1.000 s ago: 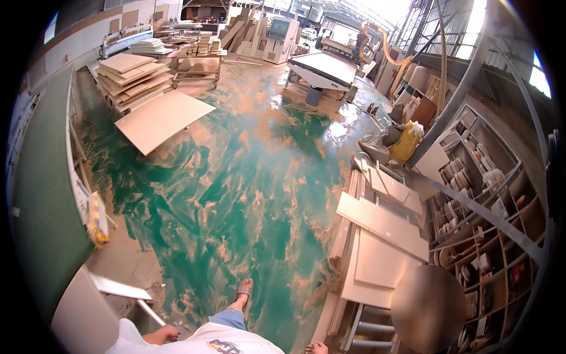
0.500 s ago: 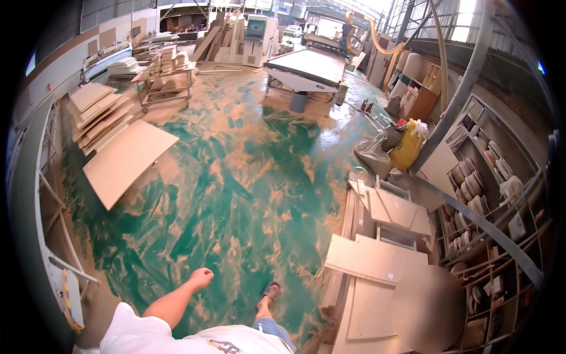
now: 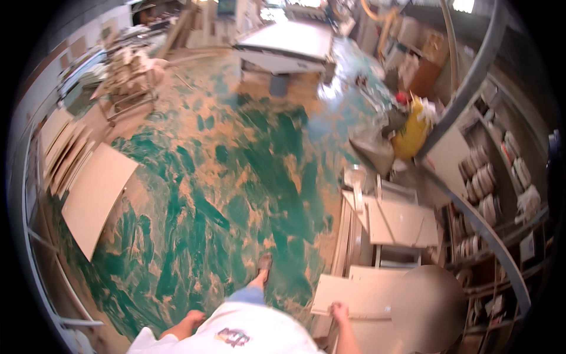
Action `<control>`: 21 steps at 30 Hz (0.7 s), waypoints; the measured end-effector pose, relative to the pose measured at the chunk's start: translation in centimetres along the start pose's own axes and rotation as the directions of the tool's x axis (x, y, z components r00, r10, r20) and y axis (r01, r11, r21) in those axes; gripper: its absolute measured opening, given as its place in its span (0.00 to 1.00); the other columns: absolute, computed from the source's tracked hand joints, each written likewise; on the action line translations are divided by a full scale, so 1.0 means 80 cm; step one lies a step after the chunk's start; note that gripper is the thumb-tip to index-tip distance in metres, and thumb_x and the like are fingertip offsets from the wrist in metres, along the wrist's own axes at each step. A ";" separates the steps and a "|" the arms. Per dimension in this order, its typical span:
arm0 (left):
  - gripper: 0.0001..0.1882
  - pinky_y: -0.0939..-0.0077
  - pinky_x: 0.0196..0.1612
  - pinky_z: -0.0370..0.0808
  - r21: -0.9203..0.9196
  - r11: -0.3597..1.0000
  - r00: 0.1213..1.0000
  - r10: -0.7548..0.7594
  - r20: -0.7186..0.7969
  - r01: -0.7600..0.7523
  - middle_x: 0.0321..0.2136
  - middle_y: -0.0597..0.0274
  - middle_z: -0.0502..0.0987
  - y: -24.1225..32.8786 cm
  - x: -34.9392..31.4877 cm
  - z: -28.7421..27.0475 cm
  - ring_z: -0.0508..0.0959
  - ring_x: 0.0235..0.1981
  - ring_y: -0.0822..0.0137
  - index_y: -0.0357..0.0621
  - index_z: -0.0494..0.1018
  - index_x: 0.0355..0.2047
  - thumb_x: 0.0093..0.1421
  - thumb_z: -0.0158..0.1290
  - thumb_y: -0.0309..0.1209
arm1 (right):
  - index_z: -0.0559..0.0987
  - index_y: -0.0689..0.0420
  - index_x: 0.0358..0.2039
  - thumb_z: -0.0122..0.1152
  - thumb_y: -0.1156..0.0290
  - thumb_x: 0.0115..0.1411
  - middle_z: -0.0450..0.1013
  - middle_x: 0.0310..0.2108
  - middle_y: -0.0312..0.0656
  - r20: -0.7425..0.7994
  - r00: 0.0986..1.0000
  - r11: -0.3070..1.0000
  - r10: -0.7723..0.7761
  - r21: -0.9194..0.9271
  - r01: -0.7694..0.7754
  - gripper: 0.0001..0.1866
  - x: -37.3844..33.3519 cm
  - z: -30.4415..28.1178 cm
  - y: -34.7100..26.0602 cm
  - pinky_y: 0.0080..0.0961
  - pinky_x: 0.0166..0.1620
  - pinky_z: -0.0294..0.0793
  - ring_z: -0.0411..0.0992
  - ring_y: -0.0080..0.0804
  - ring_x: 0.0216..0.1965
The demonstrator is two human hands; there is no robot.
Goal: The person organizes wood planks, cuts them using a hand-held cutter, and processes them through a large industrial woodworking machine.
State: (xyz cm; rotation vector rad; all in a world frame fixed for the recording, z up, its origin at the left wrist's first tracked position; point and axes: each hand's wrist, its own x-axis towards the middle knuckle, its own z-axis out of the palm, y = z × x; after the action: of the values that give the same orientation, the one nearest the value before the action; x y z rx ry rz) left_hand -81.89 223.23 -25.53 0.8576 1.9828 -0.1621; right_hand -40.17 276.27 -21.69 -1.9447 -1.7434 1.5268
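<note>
My left hand (image 3: 193, 318) hangs low beside my white shirt, over the green floor. Its fingers look loosely curled, with nothing seen in them. My right hand (image 3: 339, 311) is at the near edge of a pale wood panel (image 3: 359, 295) on the right-hand stack. Whether it touches the panel or only passes above it I cannot tell; blur hides how its fingers are set. One foot in a dark shoe (image 3: 265, 268) is on the floor ahead of me.
Sawdust streaks the green floor (image 3: 194, 194). Wood boards (image 3: 97, 194) lie stacked at left. A large machine table (image 3: 283, 44) stands ahead. Sacks, including a yellow sack (image 3: 411, 133), sit by a grey post (image 3: 466, 88). Shelves with rolls (image 3: 477, 171) line the right side.
The view has moved forward and tilted down. My left hand has dropped back toward my body. My right hand has come into view at the panel stack.
</note>
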 end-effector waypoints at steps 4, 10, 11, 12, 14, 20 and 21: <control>0.21 0.56 0.51 0.79 -0.669 0.704 0.968 -0.117 0.222 0.238 0.53 0.43 0.79 0.071 0.143 -0.160 0.83 0.49 0.44 0.47 0.83 0.48 0.62 0.52 0.44 | 0.82 0.62 0.46 0.53 0.69 0.69 0.82 0.36 0.47 0.036 0.966 0.943 0.255 0.210 -0.256 0.13 0.073 0.022 -0.117 0.28 0.28 0.78 0.81 0.31 0.32; 0.14 0.68 0.35 0.76 -0.809 0.587 0.972 -0.173 -0.162 -0.030 0.32 0.61 0.83 0.191 0.387 -0.552 0.80 0.31 0.67 0.42 0.82 0.42 0.62 0.56 0.36 | 0.84 0.61 0.45 0.59 0.61 0.66 0.83 0.36 0.48 0.123 0.971 0.978 0.207 -0.028 -0.205 0.17 0.135 0.078 -0.177 0.36 0.38 0.80 0.82 0.41 0.35; 0.14 0.72 0.36 0.76 -0.757 0.647 0.972 -0.108 -0.208 -0.090 0.35 0.63 0.84 0.208 0.422 -0.622 0.80 0.33 0.70 0.43 0.81 0.46 0.64 0.56 0.34 | 0.84 0.61 0.44 0.62 0.58 0.64 0.83 0.35 0.49 0.100 0.985 0.986 0.143 -0.104 -0.133 0.19 0.150 0.089 -0.174 0.38 0.39 0.80 0.81 0.43 0.34; 0.14 0.72 0.37 0.76 -0.750 0.653 0.962 -0.119 -0.244 -0.109 0.36 0.63 0.84 0.255 0.456 -0.696 0.80 0.33 0.70 0.42 0.81 0.47 0.65 0.56 0.34 | 0.85 0.61 0.44 0.63 0.55 0.63 0.83 0.38 0.50 0.087 0.983 0.983 0.160 -0.107 -0.151 0.21 0.173 0.098 -0.174 0.39 0.42 0.79 0.81 0.45 0.37; 0.15 0.74 0.38 0.75 -0.749 0.637 0.943 -0.104 -0.317 -0.182 0.37 0.64 0.83 0.351 0.523 -0.853 0.80 0.34 0.71 0.41 0.79 0.50 0.67 0.54 0.33 | 0.85 0.59 0.45 0.64 0.50 0.60 0.83 0.42 0.53 0.053 0.987 0.986 0.151 -0.075 -0.147 0.25 0.247 0.130 -0.185 0.41 0.46 0.78 0.81 0.49 0.43; 0.12 0.74 0.36 0.76 -0.822 0.539 0.940 -0.146 -0.309 -0.186 0.32 0.65 0.81 0.403 0.654 -0.991 0.78 0.31 0.71 0.39 0.79 0.45 0.66 0.54 0.31 | 0.84 0.59 0.50 0.65 0.53 0.57 0.82 0.45 0.57 0.237 0.934 0.897 0.269 -0.414 -0.153 0.26 0.488 0.150 -0.225 0.41 0.52 0.78 0.81 0.51 0.49; 0.11 0.73 0.35 0.77 -0.799 0.591 0.956 -0.156 -0.247 -0.110 0.30 0.64 0.81 0.411 0.660 -0.995 0.79 0.30 0.70 0.39 0.80 0.41 0.64 0.55 0.31 | 0.84 0.60 0.49 0.65 0.56 0.58 0.83 0.43 0.56 0.182 0.946 0.930 0.267 -0.307 -0.203 0.24 0.536 0.125 -0.280 0.39 0.50 0.79 0.81 0.48 0.47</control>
State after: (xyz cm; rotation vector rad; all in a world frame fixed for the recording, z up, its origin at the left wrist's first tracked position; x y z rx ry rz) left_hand -134.61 308.97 -16.79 0.2350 2.0137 0.8726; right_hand -69.85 312.82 -36.76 -2.2731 -1.9754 1.7098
